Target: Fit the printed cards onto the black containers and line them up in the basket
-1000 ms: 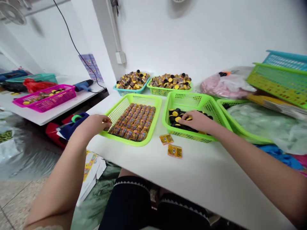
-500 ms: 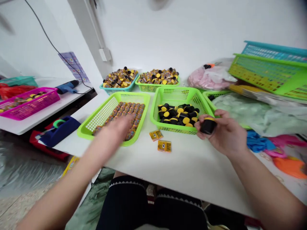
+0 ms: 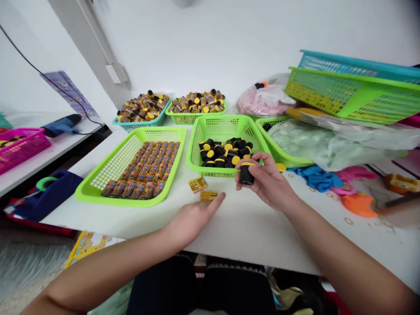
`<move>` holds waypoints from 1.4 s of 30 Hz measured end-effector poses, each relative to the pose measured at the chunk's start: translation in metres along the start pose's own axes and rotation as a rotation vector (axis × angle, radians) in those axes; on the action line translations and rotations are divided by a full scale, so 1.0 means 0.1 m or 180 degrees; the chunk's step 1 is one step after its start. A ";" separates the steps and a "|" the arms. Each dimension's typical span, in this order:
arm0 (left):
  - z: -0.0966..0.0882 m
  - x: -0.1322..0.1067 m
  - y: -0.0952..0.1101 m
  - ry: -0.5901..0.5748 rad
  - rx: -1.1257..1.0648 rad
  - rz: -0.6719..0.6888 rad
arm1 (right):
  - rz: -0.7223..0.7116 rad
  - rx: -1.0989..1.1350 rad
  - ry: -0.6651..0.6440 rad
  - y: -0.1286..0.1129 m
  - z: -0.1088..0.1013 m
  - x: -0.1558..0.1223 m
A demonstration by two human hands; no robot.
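My right hand (image 3: 267, 183) is shut on a black cylindrical container with a yellow cap (image 3: 246, 173), held just in front of a lime-green mesh basket (image 3: 223, 127) of loose black and yellow containers. My left hand (image 3: 193, 221) lies open and empty on the white table (image 3: 249, 227). Its fingertips are close to a small yellow card (image 3: 208, 195), and a second card (image 3: 197, 184) lies just beyond. To the left, a wider lime-green basket (image 3: 98, 192) holds labelled containers in tight rows.
Behind stand a teal basket (image 3: 141, 122) and a green basket (image 3: 196, 117), both heaped with containers. Stacked baskets (image 3: 354, 92), a pale plastic bag (image 3: 305, 144) and blue gloves (image 3: 315, 178) lie to the right. A magenta basket (image 3: 19, 148) sits on a side table.
My right hand has lifted a black container out of its basket. My left hand has moved off the rows of containers toward the cards. The view has turned right.
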State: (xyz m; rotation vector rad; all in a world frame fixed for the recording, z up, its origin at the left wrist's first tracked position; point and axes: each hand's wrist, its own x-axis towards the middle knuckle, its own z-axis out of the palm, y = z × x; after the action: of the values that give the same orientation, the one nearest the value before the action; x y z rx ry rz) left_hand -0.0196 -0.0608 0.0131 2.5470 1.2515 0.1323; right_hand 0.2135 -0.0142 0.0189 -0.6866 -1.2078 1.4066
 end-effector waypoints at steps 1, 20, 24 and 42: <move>-0.06 -0.01 0.00 -0.0063 -0.0089 -0.0039 | -0.0110 -0.0149 -0.0011 0.00 -0.01 0.00; -0.14 0.48 -0.12 0.1208 -0.1516 0.0657 | -0.0526 -0.0658 0.0058 0.03 0.00 -0.07; 0.06 0.48 -0.16 0.0784 -0.1972 0.0507 | -0.0391 -0.0737 0.0223 0.06 0.02 -0.09; 0.07 0.46 -0.28 0.0905 -0.2221 0.0678 | -0.0101 -0.1019 0.0182 0.10 -0.01 -0.08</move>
State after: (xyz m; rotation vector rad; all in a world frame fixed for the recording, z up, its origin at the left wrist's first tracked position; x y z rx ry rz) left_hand -0.0113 -0.0103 -0.0048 2.0667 0.8082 0.8423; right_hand 0.2121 -0.0199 0.0076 -0.9172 -1.4073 1.1701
